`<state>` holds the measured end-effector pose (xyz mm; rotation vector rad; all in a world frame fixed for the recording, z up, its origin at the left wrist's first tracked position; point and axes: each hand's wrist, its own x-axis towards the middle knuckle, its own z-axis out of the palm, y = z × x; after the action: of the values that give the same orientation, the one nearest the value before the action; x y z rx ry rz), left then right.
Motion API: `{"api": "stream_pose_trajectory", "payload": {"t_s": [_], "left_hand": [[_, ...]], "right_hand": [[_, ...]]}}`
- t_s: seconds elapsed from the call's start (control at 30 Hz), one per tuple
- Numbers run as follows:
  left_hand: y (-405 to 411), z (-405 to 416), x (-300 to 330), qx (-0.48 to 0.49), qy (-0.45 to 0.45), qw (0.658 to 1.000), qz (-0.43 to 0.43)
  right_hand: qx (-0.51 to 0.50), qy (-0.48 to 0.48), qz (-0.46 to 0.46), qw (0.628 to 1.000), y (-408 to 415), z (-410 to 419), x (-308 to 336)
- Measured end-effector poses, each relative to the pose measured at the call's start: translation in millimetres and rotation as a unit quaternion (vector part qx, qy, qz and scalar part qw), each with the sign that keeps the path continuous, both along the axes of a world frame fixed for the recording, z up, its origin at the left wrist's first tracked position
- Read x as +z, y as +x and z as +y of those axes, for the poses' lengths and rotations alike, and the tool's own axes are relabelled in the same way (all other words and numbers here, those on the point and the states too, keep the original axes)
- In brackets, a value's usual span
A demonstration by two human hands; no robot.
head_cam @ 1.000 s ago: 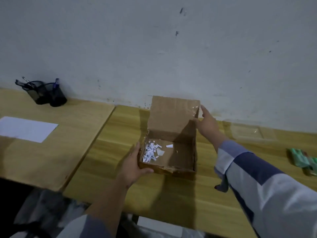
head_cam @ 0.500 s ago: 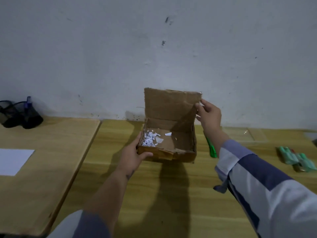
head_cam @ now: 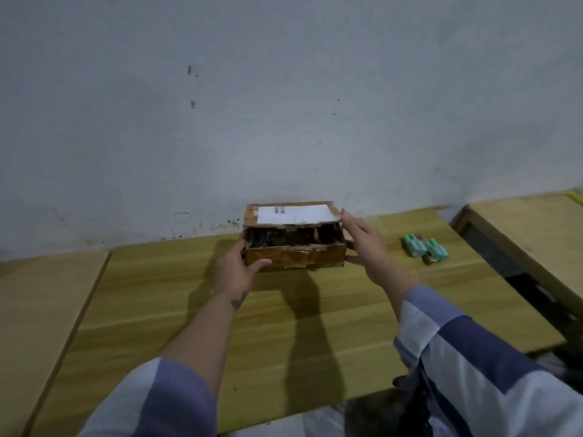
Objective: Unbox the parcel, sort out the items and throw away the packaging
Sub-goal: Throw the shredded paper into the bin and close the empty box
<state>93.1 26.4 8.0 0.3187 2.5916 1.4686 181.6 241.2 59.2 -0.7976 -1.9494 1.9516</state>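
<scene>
Two hands hold one cardboard box point(head_cam: 293, 260) at the far side of the wooden table point(head_cam: 157, 294). The left hand point(head_cam: 235, 272) grips its left front corner. The right hand point(head_cam: 366, 247) presses straight fingers against its right side. The lid, bearing a white label point(head_cam: 296, 214), is almost down; the interior is too dark to read. Green packets point(head_cam: 424, 250) lie to the right, near the grey wall point(head_cam: 284, 121).

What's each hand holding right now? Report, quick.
Left hand: grips the cardboard box at its left front corner.
Right hand: open, straight fingers pressed against the box's right side.

Scuffed grey wall point(head_cam: 284, 105); wooden desks point(head_cam: 151, 298) side by side; dim light.
</scene>
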Motion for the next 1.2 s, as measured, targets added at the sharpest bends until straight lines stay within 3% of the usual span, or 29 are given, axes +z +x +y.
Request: {"api": "stream_pose_trajectory", "payload": {"t_s": [0.3,0.67,0.9,1.2], "left_hand": [[123,112,8,-0.078,0.042,0.996,0.005],[311,248,-31,-0.214,0.042,0.976,-0.014],[382,305,-74,-0.314,-0.012,0.947,-0.074],[414,347,-162,-0.404,-0.134,0.892,-0.153]], "right_hand": [[-0.068,0.089,-0.011,0.994,159,99,-12],[-0.206,0.080,-0.068,0.973,384,194,-39],[-0.281,0.010,-0.100,0.954,486,223,-85],[-0.343,-0.049,-0.250,0.904,528,248,-188]]}}
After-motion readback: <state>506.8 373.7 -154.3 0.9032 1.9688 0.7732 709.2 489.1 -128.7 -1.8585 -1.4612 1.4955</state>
